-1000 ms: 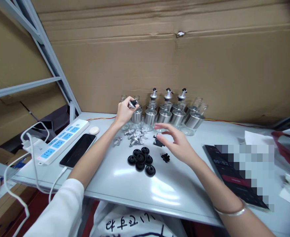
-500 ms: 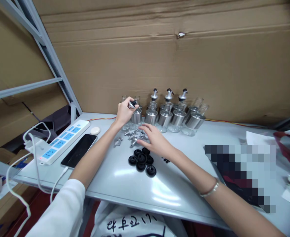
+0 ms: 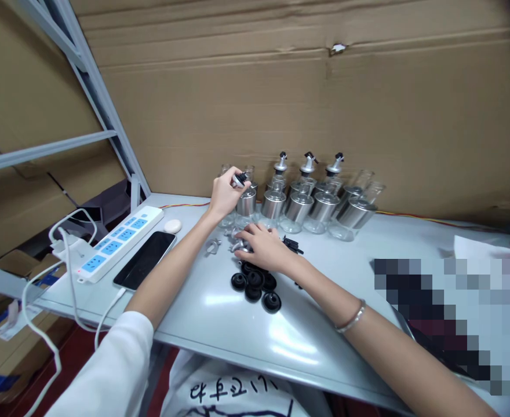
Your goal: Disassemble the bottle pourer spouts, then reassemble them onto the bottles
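My left hand (image 3: 225,196) is raised in front of the leftmost bottles and pinches a silver-and-black bottle pourer (image 3: 239,179), its black end pointing up and to the right. Lower down, my right hand (image 3: 264,248) reaches over a small pile of silver metal spouts (image 3: 236,243); its fingers are apart and its fingertips are at the pile, partly covering it. Just below that hand lie several round black rubber stoppers (image 3: 254,280). A bunch of thin black tubes (image 3: 293,245) shows behind the right wrist. Glass bottles with steel sleeves (image 3: 273,204) stand behind both hands, three with pourers (image 3: 308,164) on top.
On the left are a white power strip (image 3: 116,246) with cables, a black-screened phone (image 3: 146,260) and a round white object (image 3: 172,226). A cardboard wall (image 3: 237,98) backs the table. A pixelated dark area (image 3: 437,318) and papers (image 3: 476,246) lie right.
My right hand has moved down and left onto the metal spouts, uncovering the black tubes. My left hand still holds the pourer at much the same place. The camera view has shifted slightly.
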### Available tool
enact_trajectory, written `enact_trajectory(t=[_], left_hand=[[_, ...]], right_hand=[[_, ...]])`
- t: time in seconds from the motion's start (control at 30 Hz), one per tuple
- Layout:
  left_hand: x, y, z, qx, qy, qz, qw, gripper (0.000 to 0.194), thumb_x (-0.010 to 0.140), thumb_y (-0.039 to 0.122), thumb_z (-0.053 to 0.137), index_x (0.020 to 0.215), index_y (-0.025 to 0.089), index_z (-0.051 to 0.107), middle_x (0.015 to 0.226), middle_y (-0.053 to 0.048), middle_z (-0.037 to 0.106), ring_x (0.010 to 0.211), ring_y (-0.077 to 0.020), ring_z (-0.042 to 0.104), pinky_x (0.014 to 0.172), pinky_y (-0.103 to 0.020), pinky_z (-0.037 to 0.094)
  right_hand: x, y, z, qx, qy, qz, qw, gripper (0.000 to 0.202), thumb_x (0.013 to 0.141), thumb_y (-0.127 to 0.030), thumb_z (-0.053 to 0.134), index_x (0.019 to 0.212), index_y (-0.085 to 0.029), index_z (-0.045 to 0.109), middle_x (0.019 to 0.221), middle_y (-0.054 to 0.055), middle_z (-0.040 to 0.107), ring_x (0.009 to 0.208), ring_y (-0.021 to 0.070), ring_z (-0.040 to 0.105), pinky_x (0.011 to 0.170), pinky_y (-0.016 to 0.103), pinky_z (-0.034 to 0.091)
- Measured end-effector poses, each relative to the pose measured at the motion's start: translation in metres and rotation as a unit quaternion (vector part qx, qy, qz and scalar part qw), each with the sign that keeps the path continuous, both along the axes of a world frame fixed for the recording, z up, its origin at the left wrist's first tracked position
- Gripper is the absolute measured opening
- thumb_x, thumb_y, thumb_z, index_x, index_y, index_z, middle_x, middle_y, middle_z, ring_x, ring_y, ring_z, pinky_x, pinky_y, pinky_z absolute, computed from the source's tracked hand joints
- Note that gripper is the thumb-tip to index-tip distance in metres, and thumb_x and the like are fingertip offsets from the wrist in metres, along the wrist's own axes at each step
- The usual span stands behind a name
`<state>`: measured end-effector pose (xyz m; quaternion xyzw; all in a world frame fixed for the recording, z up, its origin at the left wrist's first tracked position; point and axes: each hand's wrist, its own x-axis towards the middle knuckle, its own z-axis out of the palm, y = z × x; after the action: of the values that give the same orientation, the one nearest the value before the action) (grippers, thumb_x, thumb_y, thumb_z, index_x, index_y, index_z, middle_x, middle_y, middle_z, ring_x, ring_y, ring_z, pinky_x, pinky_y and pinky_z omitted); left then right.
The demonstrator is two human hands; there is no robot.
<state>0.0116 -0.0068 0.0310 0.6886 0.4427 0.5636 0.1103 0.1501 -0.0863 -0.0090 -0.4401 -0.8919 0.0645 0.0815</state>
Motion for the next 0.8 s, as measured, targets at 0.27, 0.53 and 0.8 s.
enact_trajectory(t=[0.27, 0.53, 0.8], left_hand=[[-0.007, 0.0, 0.006, -0.034, 0.031, 0.015, 0.999, 0.013, 0.069, 0.016, 0.067, 0.074, 0.015, 0.055, 0.064, 0.004, 0.06, 0.061, -0.0092, 0.054, 0.059, -0.018, 0.038], [-0.001, -0.004, 0.009, -0.056, 0.116, 0.001, 0.992, 0.018, 0.069, 0.011, 0.064, 0.085, 0.015, 0.06, 0.083, -0.002, 0.069, 0.075, -0.0148, 0.061, 0.071, -0.023, 0.042], [-0.037, -0.045, 0.007, -0.031, 0.143, 0.061, 0.987, 0.013, 0.072, 0.021, 0.061, 0.084, 0.018, 0.058, 0.072, -0.001, 0.064, 0.066, -0.016, 0.059, 0.063, -0.024, 0.042]], right_hand=[[-0.003, 0.004, -0.008, -0.003, 0.055, -0.001, 0.998, 0.053, 0.081, -0.046, 0.057, 0.126, -0.02, 0.05, 0.128, 0.014, 0.047, 0.12, 0.0315, 0.04, 0.094, 0.05, 0.034], [-0.002, 0.008, -0.008, -0.028, 0.033, 0.012, 0.999, 0.056, 0.084, -0.045, 0.052, 0.132, -0.019, 0.045, 0.127, 0.015, 0.051, 0.12, 0.032, 0.042, 0.095, 0.048, 0.035], [-0.004, 0.013, -0.007, -0.034, 0.043, 0.045, 0.997, 0.051, 0.084, -0.043, 0.054, 0.128, -0.019, 0.048, 0.126, 0.013, 0.052, 0.119, 0.0313, 0.043, 0.093, 0.048, 0.035]])
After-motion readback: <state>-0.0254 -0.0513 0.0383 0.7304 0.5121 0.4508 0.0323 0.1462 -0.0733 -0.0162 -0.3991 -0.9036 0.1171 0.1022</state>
